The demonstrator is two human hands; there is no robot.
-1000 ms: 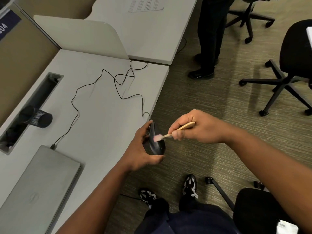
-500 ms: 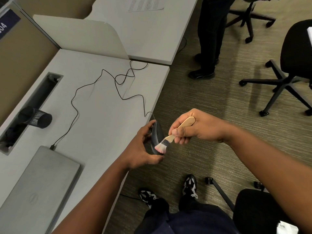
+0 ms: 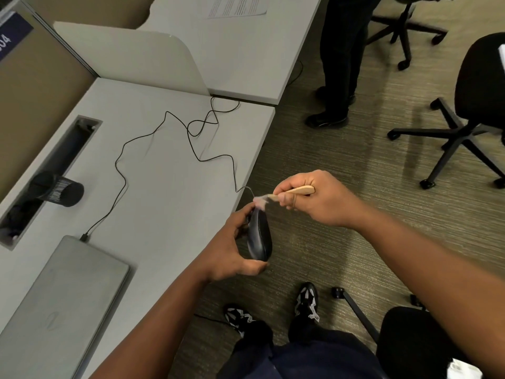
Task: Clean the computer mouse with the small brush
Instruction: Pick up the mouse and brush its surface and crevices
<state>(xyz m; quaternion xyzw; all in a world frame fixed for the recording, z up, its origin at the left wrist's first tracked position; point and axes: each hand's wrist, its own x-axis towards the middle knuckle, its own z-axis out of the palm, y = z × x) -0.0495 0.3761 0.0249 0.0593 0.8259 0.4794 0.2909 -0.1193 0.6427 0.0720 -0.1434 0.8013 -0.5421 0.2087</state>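
The person stands at the near right edge of the desk (image 3: 153, 187) with the mouse (image 3: 259, 236) lifted clear of the top, held out just past that edge over the carpet. The left hand (image 3: 232, 250) pinches it by its sides, thumb below and fingers curled round the far side, so that it stands on edge with its back turned toward the other hand. That tilt looks chosen to give the bristles an open face to sweep, and holding it past the edge would let dust drop to the floor, not onto the desk.

The right hand (image 3: 308, 198) is curled tightly round the wooden handle of the small brush (image 3: 284, 194), thumb and fingers gripping it near the bristle end, the handle's tail poking out past the knuckles. The pale pink bristles are blurred and sit at the mouse's upper front tip, where the cable (image 3: 191, 138) leaves it; I judge they are touching there, mid-stroke, though the blur makes that uncertain.

The cable trails back in loose loops across the desk to a closed laptop (image 3: 65, 305) at the near left corner, with enough slack that the mouse can be raised without tugging. A dark mesh cup (image 3: 58, 188) lies on its side by the slot along the left edge.
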